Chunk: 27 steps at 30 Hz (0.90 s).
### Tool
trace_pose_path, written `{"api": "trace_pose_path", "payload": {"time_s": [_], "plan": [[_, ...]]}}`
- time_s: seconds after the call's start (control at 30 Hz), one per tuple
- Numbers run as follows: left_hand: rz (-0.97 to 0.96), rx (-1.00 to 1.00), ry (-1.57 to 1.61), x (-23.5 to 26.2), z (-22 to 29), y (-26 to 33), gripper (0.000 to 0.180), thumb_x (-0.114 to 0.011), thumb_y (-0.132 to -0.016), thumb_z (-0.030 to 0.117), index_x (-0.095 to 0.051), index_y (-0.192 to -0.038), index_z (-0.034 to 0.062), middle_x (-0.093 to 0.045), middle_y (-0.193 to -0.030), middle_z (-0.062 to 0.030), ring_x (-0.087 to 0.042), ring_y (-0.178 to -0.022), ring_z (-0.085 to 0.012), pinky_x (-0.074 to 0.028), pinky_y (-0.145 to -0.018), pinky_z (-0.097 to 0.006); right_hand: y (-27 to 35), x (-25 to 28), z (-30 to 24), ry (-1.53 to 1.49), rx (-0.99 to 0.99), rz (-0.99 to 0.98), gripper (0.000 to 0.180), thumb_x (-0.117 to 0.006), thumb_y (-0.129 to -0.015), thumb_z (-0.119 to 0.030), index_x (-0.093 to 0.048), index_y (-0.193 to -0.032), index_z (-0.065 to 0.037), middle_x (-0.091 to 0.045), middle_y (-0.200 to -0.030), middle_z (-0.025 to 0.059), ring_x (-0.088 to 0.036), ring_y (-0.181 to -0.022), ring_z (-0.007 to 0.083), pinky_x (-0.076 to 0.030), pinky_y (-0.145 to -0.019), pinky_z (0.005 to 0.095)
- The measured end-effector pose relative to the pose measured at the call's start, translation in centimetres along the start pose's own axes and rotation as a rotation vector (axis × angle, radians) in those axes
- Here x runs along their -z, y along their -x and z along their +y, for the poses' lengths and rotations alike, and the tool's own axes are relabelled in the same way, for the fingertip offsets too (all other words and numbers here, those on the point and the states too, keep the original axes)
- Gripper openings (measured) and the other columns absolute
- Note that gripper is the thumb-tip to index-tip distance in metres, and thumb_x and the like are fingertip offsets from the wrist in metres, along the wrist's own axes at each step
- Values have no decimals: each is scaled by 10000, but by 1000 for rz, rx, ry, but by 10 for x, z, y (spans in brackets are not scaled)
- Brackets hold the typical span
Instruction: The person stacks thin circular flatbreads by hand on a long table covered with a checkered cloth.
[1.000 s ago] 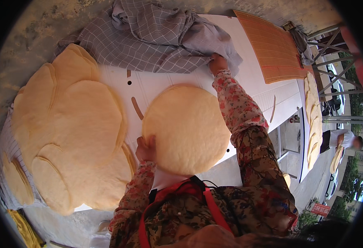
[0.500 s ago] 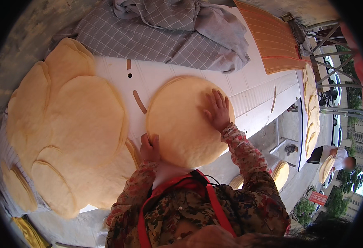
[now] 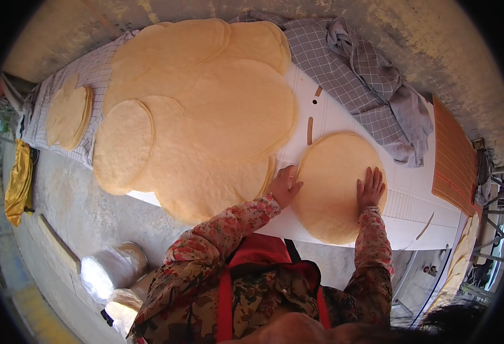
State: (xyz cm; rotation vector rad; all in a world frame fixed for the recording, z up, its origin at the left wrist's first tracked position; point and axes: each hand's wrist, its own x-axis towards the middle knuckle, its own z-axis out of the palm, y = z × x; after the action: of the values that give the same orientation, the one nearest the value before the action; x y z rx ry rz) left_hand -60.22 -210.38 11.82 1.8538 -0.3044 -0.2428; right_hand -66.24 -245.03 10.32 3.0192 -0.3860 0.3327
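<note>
A neat stack of thin round flatbreads [image 3: 335,200] lies on the white tabletop in front of me. My right hand [image 3: 370,188] rests flat on its right part, fingers stretched and slightly apart. At the stack's left edge is my left hand [image 3: 284,186], its thumb pointing toward the stack and apart from the bent fingers; nothing shows in its grasp. Just left of that hand spreads a wide pile of overlapping large flatbreads [image 3: 235,109]. Smaller round flatbreads [image 3: 124,140] lie at the pile's left end.
Crumpled grey checked cloth [image 3: 372,97] covers the table's far side. An orange-brown mat [image 3: 454,157] lies at the right end. More flatbreads [image 3: 71,117] sit on a striped cloth [image 3: 100,66] at far left. A plastic-wrapped bundle [image 3: 111,270] stands on the floor at lower left.
The view has swung left, bringing more of the pile and floor into sight. My left hand has opened somewhat at the stack's edge; my right hand stays flat on top.
</note>
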Motion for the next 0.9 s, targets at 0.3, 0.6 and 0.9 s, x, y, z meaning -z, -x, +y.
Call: {"api": "trace_pose_path", "payload": {"time_s": [0.3,0.6,0.9], "plan": [[144,-119,-533,136,-26,182,442,-658,-736,157,-512,-1113,-23,-505,-1155,-224,-509,-1059,-384,-438,-908,-427,-33,43,-49,232,-240,-518,614,-611,-818,-360,-387,-1343,-134,-277,-1448,117,-273,-1339,278,-293,-1004,583],[-2,-61,-453,177,-45,235,411,-653,-737,160,-531,-1087,-17,-509,-1141,-208,-500,-1058,-387,-432,-916,-423,20,239,-318,-1504,470,-281,364,-539,-816,38,-545,-1178,-3,-517,-1269,155,-464,-1216,266,-354,-1012,334],[-1,-148,-275,261,-111,271,375,-664,-736,174,-537,-1049,11,-531,-1096,-202,-530,-1024,-357,-451,-869,-409,67,457,-540,-2091,1622,-90,321,-595,-823,-71,-570,-1142,-69,-419,-1334,234,-422,-1243,343,-363,-988,422]]}}
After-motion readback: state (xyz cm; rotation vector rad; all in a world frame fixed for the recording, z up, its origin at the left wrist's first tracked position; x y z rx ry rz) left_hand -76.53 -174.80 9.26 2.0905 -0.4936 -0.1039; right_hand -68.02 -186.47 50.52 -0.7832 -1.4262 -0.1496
